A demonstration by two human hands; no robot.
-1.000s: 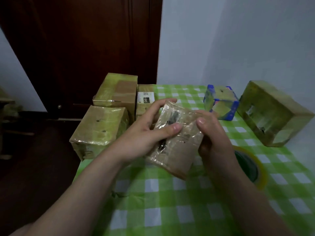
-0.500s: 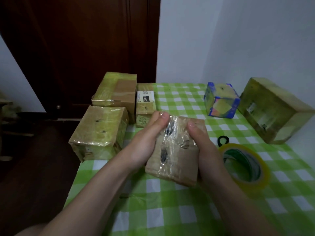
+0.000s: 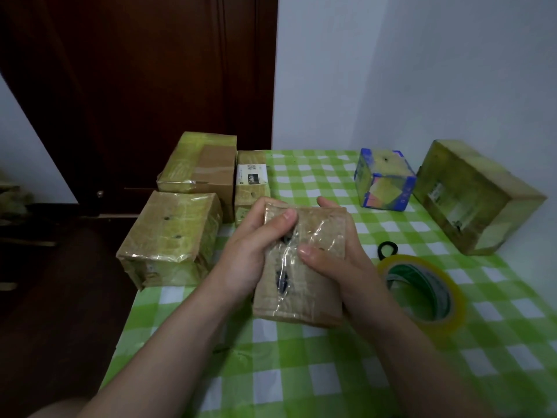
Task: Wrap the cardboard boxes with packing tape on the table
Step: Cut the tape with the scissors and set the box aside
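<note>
At the middle of the green-and-white checked tabletop (image 3: 301,372) we hold a small cardboard box (image 3: 301,285), its brown faces under crinkled, glossy clear tape. Our left hand (image 3: 250,251) and right hand (image 3: 340,267) clamp its sides, fingers (image 3: 325,202) curled over the far edge, thumbs pressed on top. At its 3 o'clock lies a yellowish tape roll (image 3: 422,291); at 12 o'clock a taped box (image 3: 251,176) bears a white label reading "060".

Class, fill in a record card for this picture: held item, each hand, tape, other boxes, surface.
Held item: small taped cardboard box, gripped from both sides
Left hand: thumb on its front face
Right hand: thumb on its front face
Tape roll: lying flat, right of hands
Other boxes: three wrapped boxes left, blue box, large box right
Surface: green checked tablecloth
</note>
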